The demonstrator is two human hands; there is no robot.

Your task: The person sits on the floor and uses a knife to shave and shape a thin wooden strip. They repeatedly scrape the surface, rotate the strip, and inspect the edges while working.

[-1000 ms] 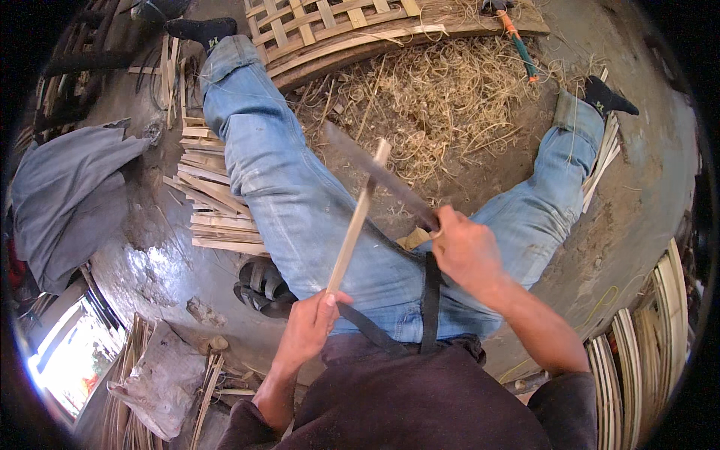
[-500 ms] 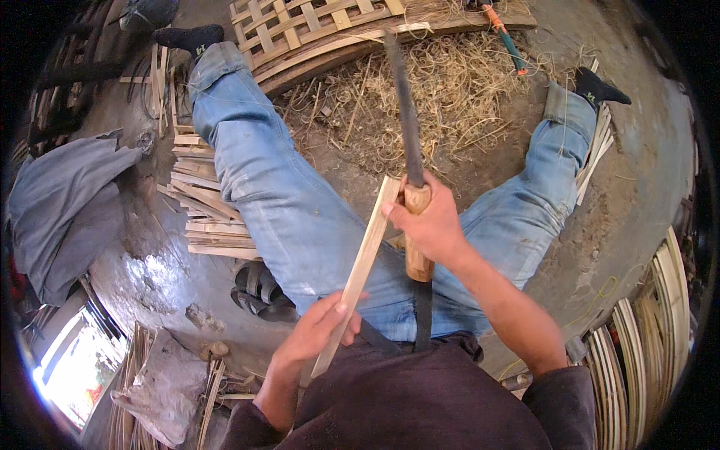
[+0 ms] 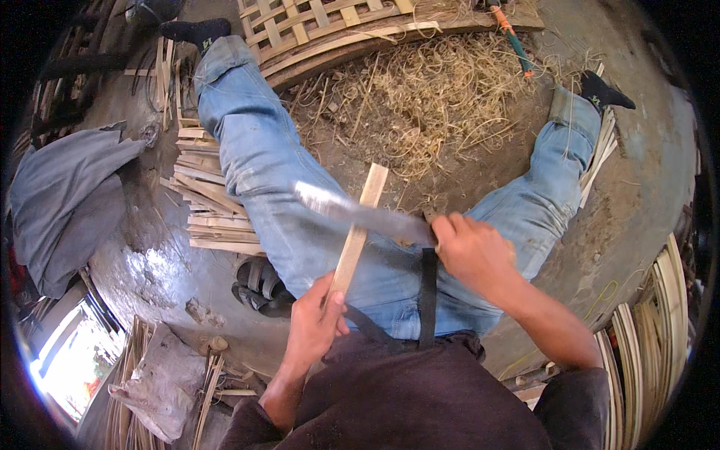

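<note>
A pale, flat bamboo strip (image 3: 358, 234) slants up and away from my left hand (image 3: 317, 315), which is closed around its lower end. My right hand (image 3: 474, 251) grips the handle of a long knife (image 3: 394, 225) over my right thigh. The blade points left and lies across the strip's upper part, smeared by motion toward its bright tip. Most of the handle is hidden by my fingers. A black strap (image 3: 427, 296) hangs between my legs just left of the right hand.
Curly shavings (image 3: 442, 112) cover the ground between my legs. Beyond them lies a woven lattice panel (image 3: 322, 22) on a wooden plank, with an orange-and-green-handled tool (image 3: 514, 45). Cut strips (image 3: 214, 195) are stacked beside my left leg; long strips (image 3: 652, 337) lean at right; sandals (image 3: 259, 285) lie left.
The knife has swung from pointing away to pointing left across the strip. My right hand has come nearer and to the right, no longer touching the strip. My left hand now holds its lower end.
</note>
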